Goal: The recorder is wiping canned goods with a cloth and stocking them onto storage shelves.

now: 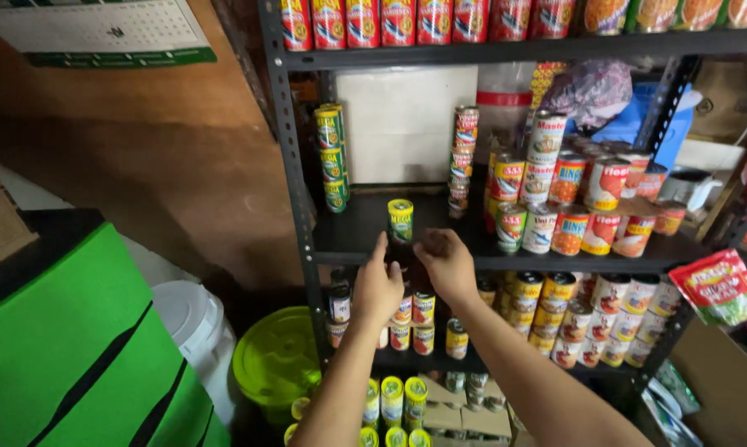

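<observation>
Both hands reach up to the front edge of the middle shelf [340, 248] of a dark metal rack. A small round tin can with a green and yellow label [400, 220] stands upright there, close to the front edge and apart from the other cans. The left hand [377, 287] is just below and left of this can, its index finger raised toward the can's lower side and the remaining fingers loosely curled; whether the fingertip touches the can cannot be told. The right hand [448, 263] is just right of the can, palm down, fingers bent inward over the shelf edge with nothing visibly held.

A stack of green-labelled cans [332, 157] stands at the back left of the same shelf, and a thin column of small cans [463, 161] rises behind the hands. To the right, red, white and orange labelled cans [580, 199] are piled in rows. More cans fill the lower shelf [556, 319], and a lime-green plastic lid [278, 356] lies beside the rack on the left.
</observation>
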